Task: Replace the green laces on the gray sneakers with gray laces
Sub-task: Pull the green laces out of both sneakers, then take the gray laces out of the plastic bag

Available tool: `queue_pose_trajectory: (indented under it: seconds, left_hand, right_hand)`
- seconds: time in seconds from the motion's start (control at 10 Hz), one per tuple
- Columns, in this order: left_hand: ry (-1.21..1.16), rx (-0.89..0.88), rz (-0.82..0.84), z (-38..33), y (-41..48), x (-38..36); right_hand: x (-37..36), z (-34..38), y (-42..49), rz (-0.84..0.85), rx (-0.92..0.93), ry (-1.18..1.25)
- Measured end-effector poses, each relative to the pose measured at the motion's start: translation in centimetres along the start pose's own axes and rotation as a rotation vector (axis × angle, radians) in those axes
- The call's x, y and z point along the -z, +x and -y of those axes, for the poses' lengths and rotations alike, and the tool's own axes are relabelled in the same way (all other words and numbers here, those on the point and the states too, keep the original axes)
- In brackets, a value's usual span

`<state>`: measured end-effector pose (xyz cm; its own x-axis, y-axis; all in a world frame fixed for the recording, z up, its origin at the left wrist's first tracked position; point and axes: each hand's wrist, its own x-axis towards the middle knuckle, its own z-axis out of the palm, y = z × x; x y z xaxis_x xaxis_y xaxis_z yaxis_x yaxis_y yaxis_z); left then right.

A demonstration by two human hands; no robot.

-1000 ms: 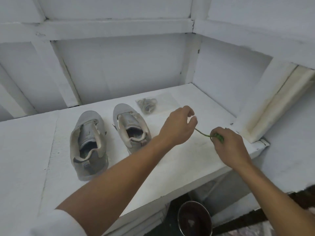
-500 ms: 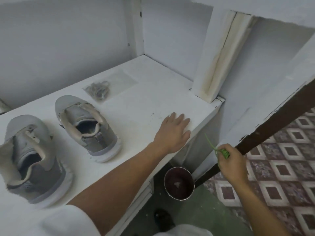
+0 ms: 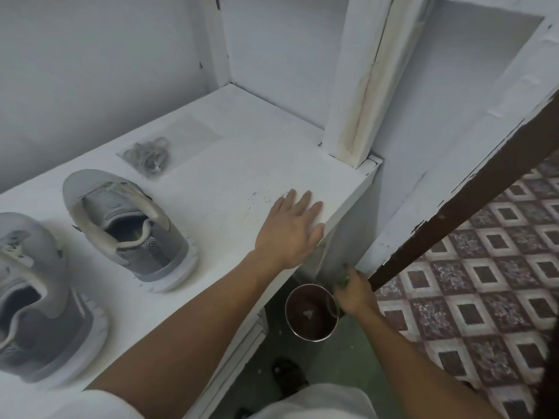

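Note:
Two gray sneakers without laces stand on the white shelf (image 3: 230,176): one (image 3: 127,225) near the middle, the other (image 3: 36,300) at the left edge. Behind them lies a clear bag of gray laces (image 3: 148,155). My left hand (image 3: 292,226) rests flat on the shelf's front right corner, fingers straight. My right hand (image 3: 354,290) is down beside the shelf, over the rim of a round metal container (image 3: 311,313) on the floor, gripping the bunched green lace (image 3: 344,278), of which only a little shows.
A white post (image 3: 360,86) rises at the shelf's right end. A dark wooden board (image 3: 472,207) slants across the right. Patterned tiles (image 3: 484,297) cover the floor on the right. A dark shoe (image 3: 287,376) shows below.
My left hand let go of the green lace and came to rest flat on the shelf corner. My right hand carried the lace off the shelf and down to the metal container.

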<state>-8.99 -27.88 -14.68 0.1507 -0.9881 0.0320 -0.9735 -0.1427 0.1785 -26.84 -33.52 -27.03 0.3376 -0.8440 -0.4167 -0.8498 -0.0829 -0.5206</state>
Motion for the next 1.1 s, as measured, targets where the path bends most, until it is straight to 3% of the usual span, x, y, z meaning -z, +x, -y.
queue_pose_trajectory:
  seconds: [0.6, 0.8, 1.1]
  left_hand:
    - [-0.069, 0.027, -0.005, 0.0, -0.1, 0.2]
    - [-0.361, 0.106, -0.058, 0.2, -0.6, 1.4]
    - [-0.563, 0.328, -0.352, 1.4, -1.7, 8.4]
  right_hand:
    - [4.5, 2.5, -0.2, -0.078, 0.058, 0.166]
    - [8.5, 7.1, -2.4, -0.201, 0.210, 0.270]
    - [12.4, 15.7, -4.2, -0.188, 0.455, 0.304]
